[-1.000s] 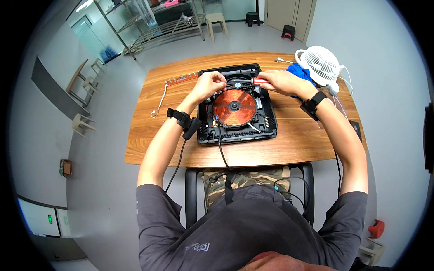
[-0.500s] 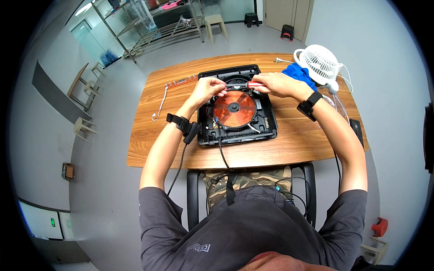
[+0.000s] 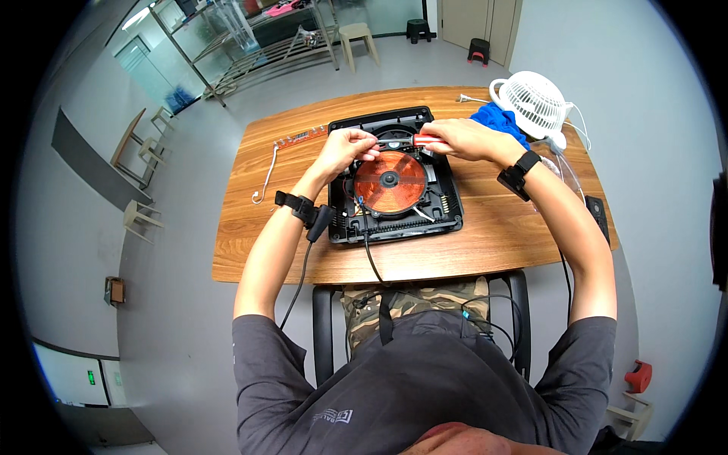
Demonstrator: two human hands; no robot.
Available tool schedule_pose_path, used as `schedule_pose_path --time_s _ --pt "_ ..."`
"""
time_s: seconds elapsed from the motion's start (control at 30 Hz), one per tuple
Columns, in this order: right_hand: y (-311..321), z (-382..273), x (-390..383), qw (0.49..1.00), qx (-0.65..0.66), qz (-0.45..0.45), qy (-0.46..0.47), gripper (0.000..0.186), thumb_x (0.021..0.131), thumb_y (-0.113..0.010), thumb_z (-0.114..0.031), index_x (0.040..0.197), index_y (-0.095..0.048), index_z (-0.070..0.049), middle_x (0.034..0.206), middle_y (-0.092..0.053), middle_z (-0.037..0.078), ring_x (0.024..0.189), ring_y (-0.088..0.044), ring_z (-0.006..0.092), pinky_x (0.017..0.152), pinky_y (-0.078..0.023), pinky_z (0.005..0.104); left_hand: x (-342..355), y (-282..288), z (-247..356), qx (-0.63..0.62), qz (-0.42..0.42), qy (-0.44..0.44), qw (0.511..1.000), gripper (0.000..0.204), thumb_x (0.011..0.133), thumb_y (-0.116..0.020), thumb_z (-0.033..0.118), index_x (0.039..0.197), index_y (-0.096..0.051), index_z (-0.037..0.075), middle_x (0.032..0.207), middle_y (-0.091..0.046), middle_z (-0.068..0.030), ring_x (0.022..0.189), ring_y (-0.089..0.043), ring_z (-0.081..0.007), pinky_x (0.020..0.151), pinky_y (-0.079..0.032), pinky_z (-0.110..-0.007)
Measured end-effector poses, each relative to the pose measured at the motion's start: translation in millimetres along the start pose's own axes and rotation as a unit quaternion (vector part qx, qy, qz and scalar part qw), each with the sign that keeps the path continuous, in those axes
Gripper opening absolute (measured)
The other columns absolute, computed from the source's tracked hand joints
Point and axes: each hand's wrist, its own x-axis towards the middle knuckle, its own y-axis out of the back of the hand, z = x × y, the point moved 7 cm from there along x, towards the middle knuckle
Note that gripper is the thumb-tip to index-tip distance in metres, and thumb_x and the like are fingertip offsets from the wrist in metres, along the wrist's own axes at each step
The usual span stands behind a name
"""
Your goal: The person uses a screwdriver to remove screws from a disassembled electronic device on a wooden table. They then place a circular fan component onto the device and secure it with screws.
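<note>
An opened induction cooker [image 3: 449, 216] lies on the wooden table, its black housing showing a round copper coil [image 3: 390, 196]. My right hand [image 3: 466, 139] grips a screwdriver [image 3: 429, 140] by its red handle, above the far part of the housing. The metal shaft points left, level over the coil's far edge. At the shaft's tip my left hand [image 3: 345, 152] pinches thumb and fingers together. Whatever sits between those fingertips is too small to make out. A black cord [image 3: 371, 258] runs from the housing's near side over the table edge.
Left of the cooker lies a narrow orange circuit board [image 3: 301, 137] with a white cable [image 3: 267, 178]. A blue cloth [image 3: 500, 123] and a white fan [image 3: 533, 104] occupy the far right corner. A black device [image 3: 597, 218] rests at the right edge.
The whole view has shifted very slightly. Both hands and the screwdriver keep nearly the same place over the cooker.
</note>
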Motion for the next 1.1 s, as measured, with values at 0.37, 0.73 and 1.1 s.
schedule_pose_path --time_s 0.37,0.73,1.1 --pt "2.1 17.6 -2.5 0.985 0.167 -0.025 -0.026 0.044 0.09 -0.076 -0.022 0.123 -0.055 -0.002 0.105 -0.064 0.012 0.1 -0.062 0.0238 0.09 -0.05 0.0365 -4.2 -4.9 0.7 -0.01 -0.029 0.014 0.999 0.03 0.1 -0.069 0.016 0.118 -0.067 -0.007 0.106 -0.074 -0.014 0.091 -0.074 -0.0152 0.082 -0.061 -0.025" --pt "28.5 36.8 -13.0 0.961 0.241 0.015 -0.133 0.041 0.087 -0.082 -0.031 0.109 -0.071 0.001 0.098 -0.067 0.008 0.083 -0.063 0.0141 0.071 -0.053 0.0316 6.8 -16.0 12.8 0.02 -0.076 -0.023 0.997 0.021 0.097 -0.073 0.014 0.111 -0.071 -0.001 0.1 -0.076 -0.0088 0.086 -0.071 -0.0108 0.076 -0.058 -0.024" --pt "58.2 52.9 -20.4 0.987 0.072 0.099 -0.106 0.039 0.085 -0.078 -0.029 0.109 -0.073 0.002 0.094 -0.074 0.016 0.086 -0.07 0.026 0.077 -0.054 0.038 32.8 -34.2 19.6 0.211 -0.043 -0.115 0.97 0.043 0.091 -0.078 0.025 0.125 -0.068 0.001 0.128 -0.07 -0.0134 0.117 -0.066 -0.0272 0.102 -0.052 -0.04"
